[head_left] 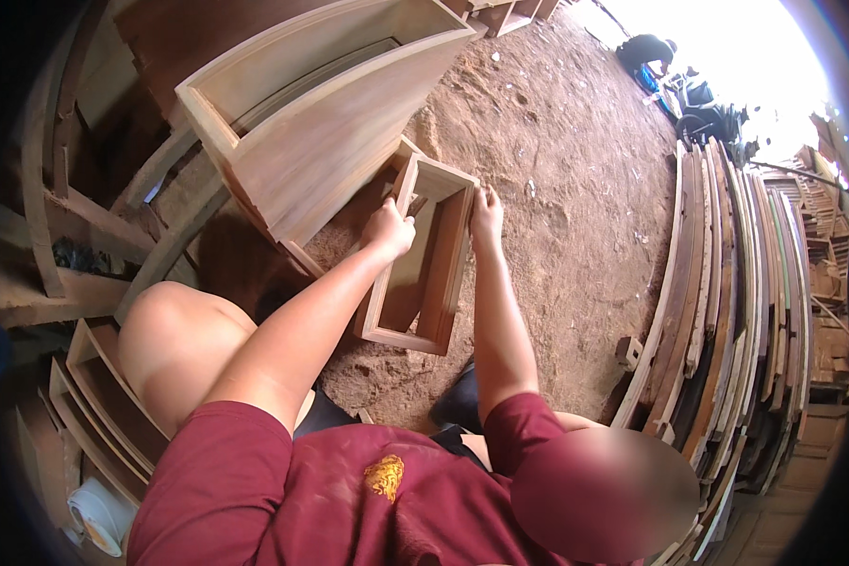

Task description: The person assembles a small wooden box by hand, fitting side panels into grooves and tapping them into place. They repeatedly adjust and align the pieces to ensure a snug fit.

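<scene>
Both my hands grip a wooden drawer [453, 269], a narrow rectangular box of reddish-brown boards with a lighter rim, held tilted in front of my knees. My left hand [390, 229] is closed around its left side board. Around the right side board near the far corner, the fingers of my right hand [487, 215] are wrapped. Just beyond and to the left stands a large wooden cabinet [335, 156] with an open compartment on its upward face. Part of another wooden piece shows behind the drawer's far end, mostly hidden.
Long wooden planks [726, 302] stand stacked along the right. Brown dirt floor [575, 189] lies ahead, strewn with small scraps. Curved wooden framing [85, 226] and more drawer-like boxes [104, 406] crowd the left. A white container [101, 514] sits lower left; a motorbike [703, 108] stands far right.
</scene>
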The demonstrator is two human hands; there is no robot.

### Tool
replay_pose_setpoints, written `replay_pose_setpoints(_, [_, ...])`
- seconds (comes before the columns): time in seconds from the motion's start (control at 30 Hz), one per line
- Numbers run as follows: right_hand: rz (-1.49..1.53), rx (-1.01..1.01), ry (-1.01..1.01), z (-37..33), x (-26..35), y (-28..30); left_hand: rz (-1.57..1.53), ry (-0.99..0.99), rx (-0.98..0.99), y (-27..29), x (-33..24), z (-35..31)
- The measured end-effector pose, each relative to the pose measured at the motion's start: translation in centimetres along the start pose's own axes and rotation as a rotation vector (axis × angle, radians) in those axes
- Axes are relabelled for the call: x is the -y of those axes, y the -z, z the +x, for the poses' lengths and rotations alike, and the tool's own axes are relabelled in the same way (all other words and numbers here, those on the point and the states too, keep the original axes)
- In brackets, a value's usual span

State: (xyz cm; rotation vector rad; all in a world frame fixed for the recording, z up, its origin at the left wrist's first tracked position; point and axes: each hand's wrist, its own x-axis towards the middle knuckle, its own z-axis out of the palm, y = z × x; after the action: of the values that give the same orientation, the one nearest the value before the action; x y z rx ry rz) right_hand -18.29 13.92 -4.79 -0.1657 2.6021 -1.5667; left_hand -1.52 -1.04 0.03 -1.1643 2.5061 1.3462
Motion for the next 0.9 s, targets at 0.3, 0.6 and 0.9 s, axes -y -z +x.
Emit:
replay_pose_setpoints(0.3, [0.014, -0.009, -0.003, 3.8, 1.3, -0.2, -0.008, -0.048, -0.02, 0.1, -0.8, -0.3])
replay_pose_setpoints(0.6, [0.057, 0.05, 0.048, -7.5, 0.2, 3.7, -0.021, -0.072, -0.017, -0.4, -0.5, -0.1])
replay_pose_setpoints(0.9, [0.011, -0.001, 0.045, -14.9, 1.0, 3.8, -0.058, -0.034, 0.002, 0.7, -0.2, -0.5])
